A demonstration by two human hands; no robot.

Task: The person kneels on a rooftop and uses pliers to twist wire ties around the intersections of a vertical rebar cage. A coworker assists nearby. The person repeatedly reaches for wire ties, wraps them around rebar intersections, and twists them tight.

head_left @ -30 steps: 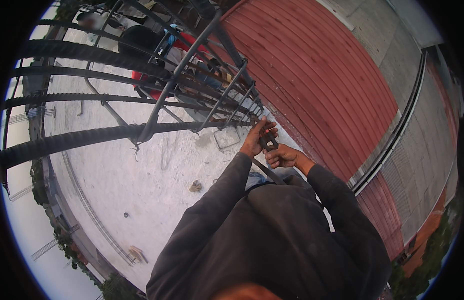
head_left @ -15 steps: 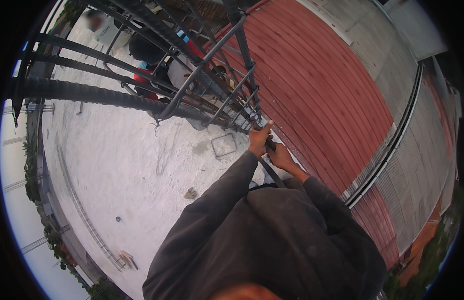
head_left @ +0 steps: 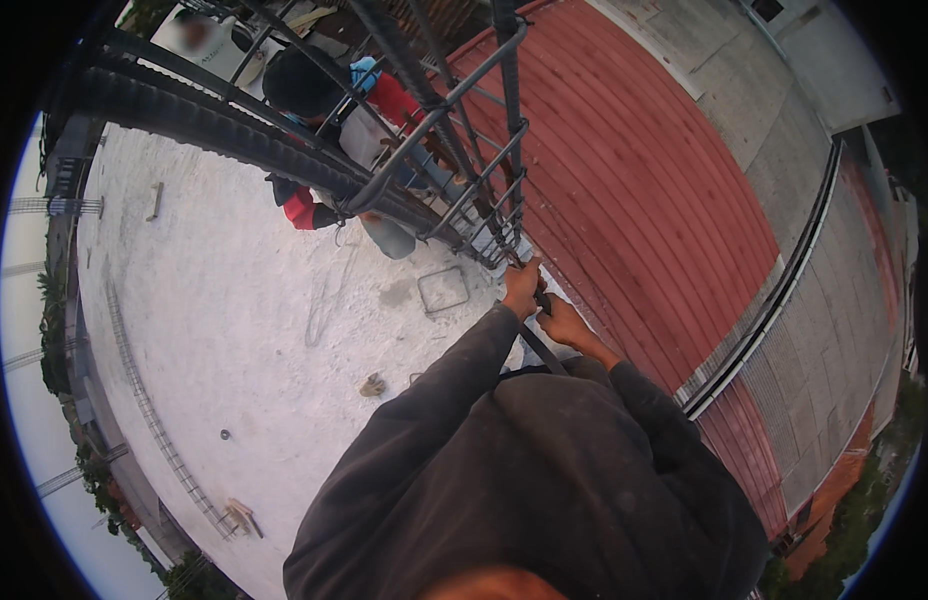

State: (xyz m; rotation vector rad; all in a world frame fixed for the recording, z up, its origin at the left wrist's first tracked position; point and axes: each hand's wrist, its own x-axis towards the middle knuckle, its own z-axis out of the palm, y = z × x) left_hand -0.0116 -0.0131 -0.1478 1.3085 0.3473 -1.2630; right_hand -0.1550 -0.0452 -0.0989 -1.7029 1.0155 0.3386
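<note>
My left hand (head_left: pixel 522 286) is closed round a dark bar (head_left: pixel 543 300) whose full length I cannot see. Just below and to the right, my right hand (head_left: pixel 568 322) closes on the same bar's near end. Both hands are at the foot of an upright cage of ribbed steel rebar (head_left: pixel 254 128), tied with square stirrups (head_left: pixel 397 160). Whether the bar's far end touches the cage is hard to make out. Between my forearms and my body runs a dark strap (head_left: pixel 542 350).
Behind the cage, a co-worker in a dark head covering (head_left: pixel 299 82) and red sleeves bends low; another person (head_left: pixel 209 50) is farther back. A loose square stirrup (head_left: pixel 443 290) lies on the pale concrete slab (head_left: pixel 234 330). Red corrugated roofing (head_left: pixel 644 180) borders the slab's right edge.
My view has shifted, so the rebar cage stands a little farther right and steeper. The co-worker's red-sleeved arm shows lower, beneath the bars. Both my hands keep their hold on the bar.
</note>
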